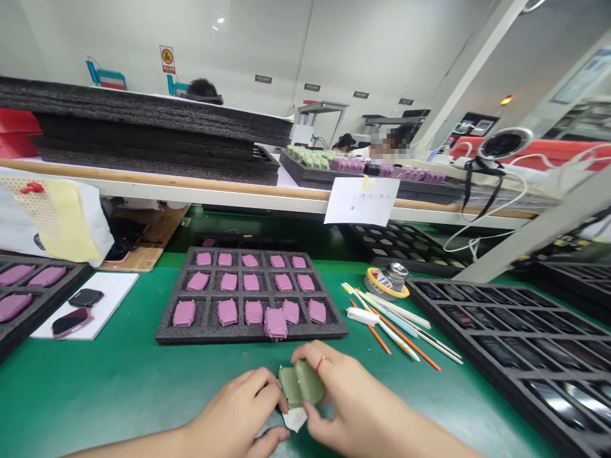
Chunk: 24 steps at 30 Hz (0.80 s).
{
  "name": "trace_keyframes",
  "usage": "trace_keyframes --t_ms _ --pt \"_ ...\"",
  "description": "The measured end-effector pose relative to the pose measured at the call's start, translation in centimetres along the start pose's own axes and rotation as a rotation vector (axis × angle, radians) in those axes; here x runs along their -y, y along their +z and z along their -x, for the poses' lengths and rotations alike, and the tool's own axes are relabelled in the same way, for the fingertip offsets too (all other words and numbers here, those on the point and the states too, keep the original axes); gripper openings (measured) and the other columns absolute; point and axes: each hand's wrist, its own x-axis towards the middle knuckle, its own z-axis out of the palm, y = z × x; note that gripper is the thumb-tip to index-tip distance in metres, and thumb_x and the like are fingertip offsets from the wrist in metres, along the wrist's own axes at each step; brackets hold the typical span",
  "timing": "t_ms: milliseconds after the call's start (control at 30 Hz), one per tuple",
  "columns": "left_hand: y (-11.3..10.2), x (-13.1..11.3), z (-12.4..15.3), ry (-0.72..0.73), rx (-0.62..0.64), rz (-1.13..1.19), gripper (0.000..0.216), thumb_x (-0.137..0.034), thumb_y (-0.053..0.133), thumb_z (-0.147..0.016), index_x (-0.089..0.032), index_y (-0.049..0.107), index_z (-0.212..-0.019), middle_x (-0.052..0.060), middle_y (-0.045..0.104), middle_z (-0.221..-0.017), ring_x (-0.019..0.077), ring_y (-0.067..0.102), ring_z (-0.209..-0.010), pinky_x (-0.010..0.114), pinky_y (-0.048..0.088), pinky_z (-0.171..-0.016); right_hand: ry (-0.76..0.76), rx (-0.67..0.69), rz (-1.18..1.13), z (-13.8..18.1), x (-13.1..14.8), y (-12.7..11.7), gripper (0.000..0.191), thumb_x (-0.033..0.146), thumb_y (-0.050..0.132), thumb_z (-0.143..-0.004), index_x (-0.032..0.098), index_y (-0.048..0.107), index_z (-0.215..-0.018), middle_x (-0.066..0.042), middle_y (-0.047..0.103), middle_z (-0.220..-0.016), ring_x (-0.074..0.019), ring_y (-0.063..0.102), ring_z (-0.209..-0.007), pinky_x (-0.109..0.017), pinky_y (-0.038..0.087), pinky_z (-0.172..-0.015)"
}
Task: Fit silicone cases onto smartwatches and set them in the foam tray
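Observation:
Low over the front of the green bench, I hold two small olive-green plastic casings side by side. The left casing (289, 387) shows its face, and the right casing (310, 383) leans against it at an angle. My right hand (346, 394) grips the right casing, fingers over its top edge and thumb below. My left hand (245, 407) has curled fingers against the left casing's edge, its thumb lower down. A white scrap of cloth or paper (294, 418) pokes out beneath the casings, between both thumbs. Just beyond is a black foam tray (167, 334) of purple casings (275, 323).
Right of the tray lie several thin sticks and brushes (396, 324) and a round tin (389, 283). A foam tray of dark glossy pieces (506, 337) fills the right. At left are another purple-casing tray (71, 273) and a white pad (117, 292). A shelf (210, 198) spans above.

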Motion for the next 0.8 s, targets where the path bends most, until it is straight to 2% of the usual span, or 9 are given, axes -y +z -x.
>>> trace_keyframes --t_ms 67,100,233,333,433,567,633,733,800 --pt "0.3 0.3 -0.1 0.039 -0.007 -0.022 0.019 -0.019 0.061 -0.087 -0.019 0.061 -0.106 0.010 0.064 -0.114 0.0282 0.063 -0.106 0.040 0.053 -0.092 0.048 0.061 0.048 0.2 0.2 1.3 0.022 0.011 0.060 -0.074 0.016 0.063 -0.095 -0.010 0.064 -0.098 -0.0262 0.065 -0.093 -0.035 0.053 -0.077" --pt "0.4 0.4 -0.1 0.054 -0.013 -0.031 0.020 -0.018 0.060 -0.087 -0.019 0.061 -0.106 0.011 0.065 -0.114 0.0278 0.063 -0.106 0.039 0.053 -0.092 0.053 0.086 0.053 0.1 0.2 1.5 0.025 0.013 0.061 -0.077 0.015 0.065 -0.101 -0.011 0.064 -0.103 -0.0274 0.064 -0.098 -0.036 0.053 -0.081" --pt "0.6 1.0 0.1 0.109 -0.048 -0.058 0.026 -0.014 0.059 -0.085 -0.020 0.061 -0.110 0.010 0.065 -0.116 0.0271 0.063 -0.107 0.037 0.053 -0.092 0.003 0.197 0.062 -0.4 0.0 0.4 0.056 0.011 0.064 -0.075 0.018 0.057 -0.130 -0.011 0.061 -0.118 -0.0252 0.065 -0.102 -0.033 0.051 -0.086" --pt "0.7 1.3 0.3 0.143 -0.052 -0.059 0.029 -0.013 0.060 -0.084 -0.021 0.061 -0.112 0.010 0.066 -0.116 0.0273 0.063 -0.106 0.037 0.053 -0.092 -0.050 0.283 0.099 -0.9 0.3 -0.5 0.046 0.003 0.060 -0.072 0.019 0.063 -0.115 -0.007 0.063 -0.112 -0.0208 0.068 -0.091 -0.027 0.050 -0.076" --pt "0.6 1.3 0.4 0.159 -0.043 -0.077 0.029 -0.013 0.061 -0.084 -0.020 0.062 -0.112 0.010 0.066 -0.117 0.0275 0.063 -0.107 0.036 0.053 -0.092 -0.055 0.289 0.156 -1.5 0.3 -0.4 0.028 0.010 0.061 -0.074 0.017 0.065 -0.101 -0.007 0.066 -0.103 -0.0217 0.067 -0.081 -0.028 0.048 -0.066" --pt "0.9 1.5 0.3 0.168 -0.018 -0.169 0.030 -0.011 0.062 -0.083 -0.018 0.062 -0.113 0.010 0.066 -0.117 0.0264 0.064 -0.107 0.033 0.053 -0.091 -0.094 0.251 0.211 -2.1 -0.1 0.6 0.040 0.026 0.066 -0.078 0.017 0.063 -0.117 -0.010 0.066 -0.104 -0.0283 0.066 -0.089 -0.033 0.048 -0.071" --pt "1.4 1.8 0.2 0.187 -0.015 -0.273 0.027 -0.014 0.066 -0.083 -0.017 0.062 -0.109 0.009 0.068 -0.112 0.0253 0.065 -0.100 0.031 0.054 -0.084 -0.096 0.244 0.232 -2.1 -0.3 1.1 0.034 0.027 0.065 -0.078 0.018 0.065 -0.110 -0.011 0.065 -0.101 -0.0285 0.065 -0.090 -0.034 0.047 -0.072" --pt "2.8 2.5 0.0 0.290 -0.098 -0.475 0.021 -0.021 0.071 -0.082 -0.019 0.062 -0.101 0.004 0.071 -0.097 0.0217 0.066 -0.082 0.030 0.052 -0.068 -0.002 0.244 0.208 -1.9 -0.4 1.1 0.020 0.020 0.065 -0.071 0.019 0.064 -0.091 -0.008 0.063 -0.090 -0.0240 0.063 -0.080 -0.031 0.044 -0.066" --pt "3.7 3.0 0.0 0.383 -0.235 -0.579 0.015 -0.023 0.071 -0.084 -0.020 0.060 -0.094 0.000 0.069 -0.086 0.0181 0.063 -0.070 0.029 0.047 -0.058 0.079 0.243 0.124 -1.8 -0.4 0.4 0.026 0.016 0.065 -0.065 0.021 0.063 -0.091 -0.005 0.063 -0.089 -0.0207 0.062 -0.077 -0.028 0.042 -0.064"
